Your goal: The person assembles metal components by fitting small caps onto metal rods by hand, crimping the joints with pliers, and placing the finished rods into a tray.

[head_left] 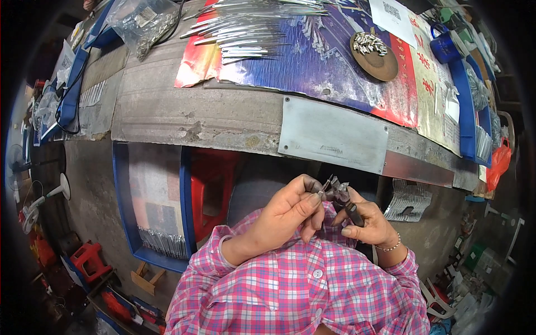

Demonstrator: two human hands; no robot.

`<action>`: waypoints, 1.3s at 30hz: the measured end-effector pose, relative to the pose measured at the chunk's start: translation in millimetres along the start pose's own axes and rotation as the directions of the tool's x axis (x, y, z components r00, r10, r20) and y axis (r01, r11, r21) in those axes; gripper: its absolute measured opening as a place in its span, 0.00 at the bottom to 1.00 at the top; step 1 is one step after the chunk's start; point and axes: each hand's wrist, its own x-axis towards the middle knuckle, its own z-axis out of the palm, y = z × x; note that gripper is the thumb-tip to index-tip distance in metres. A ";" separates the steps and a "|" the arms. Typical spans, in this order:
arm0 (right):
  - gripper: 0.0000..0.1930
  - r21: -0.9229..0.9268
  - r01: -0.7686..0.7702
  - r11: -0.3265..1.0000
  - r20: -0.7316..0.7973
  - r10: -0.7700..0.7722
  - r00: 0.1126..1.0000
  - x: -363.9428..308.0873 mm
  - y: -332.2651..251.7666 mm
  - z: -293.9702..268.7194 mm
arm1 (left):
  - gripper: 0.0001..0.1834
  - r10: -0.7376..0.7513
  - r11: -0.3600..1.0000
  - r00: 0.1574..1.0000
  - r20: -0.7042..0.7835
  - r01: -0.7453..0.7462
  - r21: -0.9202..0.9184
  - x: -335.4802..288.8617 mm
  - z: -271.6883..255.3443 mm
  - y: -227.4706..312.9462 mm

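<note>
Right hand gripping dark-handled pliers just off the front edge of the worktop, left hand pinching a small metal piece by the pliers' head (its shape is too small to tell), metal rods toward the far edge, brown dish toward the right.

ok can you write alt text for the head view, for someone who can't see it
A person in a pink plaid shirt grips a dark plier-like tool in the right hand, the left hand apparently pinching a small metal piece at the tool's head. Beyond, a worn workbench bears slender metal strips and a brown dish of small metal parts.
</note>
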 end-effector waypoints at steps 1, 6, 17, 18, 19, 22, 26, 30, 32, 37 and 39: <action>0.13 0.004 0.003 1.000 -0.017 -0.003 1.000 0.2 0.2 0.4 | 0.09 0.002 1.000 1.000 -0.001 -0.002 -0.003 -0.7 -0.5 -0.4; 0.12 -0.026 -0.001 1.000 -0.010 0.001 1.000 0.2 2.7 2.0 | 0.10 -0.034 0.998 0.996 0.083 0.029 0.061 -1.8 -4.2 -1.4; 0.11 -0.073 0.066 0.995 -0.005 -0.067 0.998 0.8 7.4 1.1 | 0.10 -0.088 0.993 0.992 0.093 0.079 0.091 2.7 -3.0 -4.2; 0.11 -0.071 0.066 0.995 -0.008 -0.066 0.998 1.0 7.7 1.2 | 0.10 -0.096 0.993 0.991 0.090 0.089 0.079 3.4 -2.5 -3.7; 0.11 -0.091 0.066 0.994 -0.020 -0.068 0.997 1.2 8.1 1.3 | 0.10 -0.100 0.992 0.991 0.090 0.093 0.080 3.9 -1.9 -3.4; 0.10 -0.156 0.090 0.984 -0.040 -0.097 0.995 1.3 9.8 -0.9 | 0.11 -0.111 0.992 0.991 0.072 0.105 0.072 5.6 -1.4 -4.1; 0.10 -0.233 0.118 0.965 -0.062 -0.136 0.989 -1.1 10.3 -3.2 | 0.13 -0.232 0.955 0.962 0.146 0.254 -0.153 6.8 -8.6 -7.1; 0.11 -0.252 0.124 0.960 -0.040 -0.139 0.990 -3.0 12.2 -6.1 | 0.16 -0.288 0.933 0.939 0.189 0.319 -0.165 7.0 -12.3 -7.9; 0.10 -0.254 0.113 0.961 -0.024 -0.123 0.992 -3.8 13.0 -6.2 | 0.16 -0.285 0.936 0.938 0.197 0.317 -0.156 6.8 -12.3 -6.7; 0.10 -0.224 0.129 0.966 -0.023 -0.137 0.990 -3.3 15.3 -5.1 | 0.16 -0.280 0.951 0.941 0.189 0.299 -0.083 6.1 -10.1 -2.9; 0.10 -0.228 0.141 0.964 -0.025 -0.150 0.988 -3.6 15.8 -4.2 | 0.16 -0.288 0.952 0.944 0.164 0.300 -0.053 6.1 -9.1 -1.6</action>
